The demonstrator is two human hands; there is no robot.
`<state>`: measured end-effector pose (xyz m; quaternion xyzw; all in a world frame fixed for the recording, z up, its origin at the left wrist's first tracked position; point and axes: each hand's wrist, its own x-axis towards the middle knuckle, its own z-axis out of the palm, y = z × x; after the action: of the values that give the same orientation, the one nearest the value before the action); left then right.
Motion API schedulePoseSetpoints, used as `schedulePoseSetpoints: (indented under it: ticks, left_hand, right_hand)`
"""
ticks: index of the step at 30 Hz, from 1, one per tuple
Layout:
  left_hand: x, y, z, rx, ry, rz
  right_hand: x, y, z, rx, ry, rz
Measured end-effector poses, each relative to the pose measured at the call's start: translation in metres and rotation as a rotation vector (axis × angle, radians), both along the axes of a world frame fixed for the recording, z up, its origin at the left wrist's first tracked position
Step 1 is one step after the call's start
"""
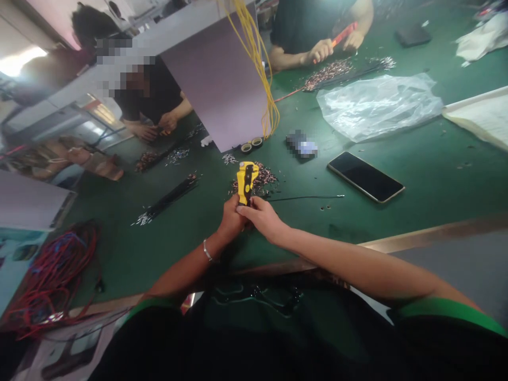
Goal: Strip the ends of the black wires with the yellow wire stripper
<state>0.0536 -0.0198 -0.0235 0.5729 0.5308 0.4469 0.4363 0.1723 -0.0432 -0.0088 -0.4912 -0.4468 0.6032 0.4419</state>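
A compact yellow-and-black hand tool point(246, 185) stands upended over the green-topped table point(317, 218), its wide head pointing away from the person. The body is bright yellow, glossy looking, with a black panel running down its front and a small yellow oval set into that panel. A pale round spot shows at the upper left of the head, and a short yellow lobe juts out to the right. The lower end is dark and mostly covered by the fingers.

The left hand point(230, 218) is closed around the lower part of the tool, fingers wrapped rather than spread; a silver metal bracelet point(207, 250) circles that wrist. The right hand point(266, 218) meets it at the base of the tool, thumb laid across the bottom and fingers curled underneath. Its fingertips are partly hidden, so I cannot tell whether they pinch anything.

A thin black wire with a silvery tip point(307, 198) runs out to the right from beside the right hand. Just beyond the hands, behind the tool's head, lies a loose heap of small copper-coloured and dark scraps point(266, 178). A bundle of straight black wires with silvery ends point(172, 194) rests to the left, apart from both hands.
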Motion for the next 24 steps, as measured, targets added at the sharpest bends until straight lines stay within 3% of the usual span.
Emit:
schedulePoseSetpoints:
  ticks: [4,9,11,13,15,20,24]
  left_hand:
    - [0.008,0.0,0.004,-0.047,-0.179,0.012]
    - [0.008,-0.012,0.018,-0.175,-0.272,-0.139]
    - [0.005,-0.016,0.025,-0.224,-0.345,-0.221]
    - [0.001,-0.018,0.032,-0.252,-0.422,-0.273]
    - [-0.004,-0.019,0.04,-0.262,-0.436,-0.304]
    - [-0.019,-0.028,0.052,-0.262,-0.443,-0.289]
    - [-0.031,-0.036,0.05,-0.288,-0.525,-0.299]
  right_hand:
    - [0.012,0.007,0.007,0.049,-0.082,0.081]
    - [0.039,0.008,0.007,0.178,-0.178,0.215]
    - [0.055,0.013,0.001,0.282,-0.258,0.109]
    - [0.072,0.024,-0.008,0.287,-0.261,-0.072]
    - [0.087,0.039,-0.017,0.281,-0.218,-0.151]
    - [0.11,0.065,-0.032,0.213,-0.221,-0.183]
    - [0.118,0.071,-0.034,0.249,-0.417,-0.14]
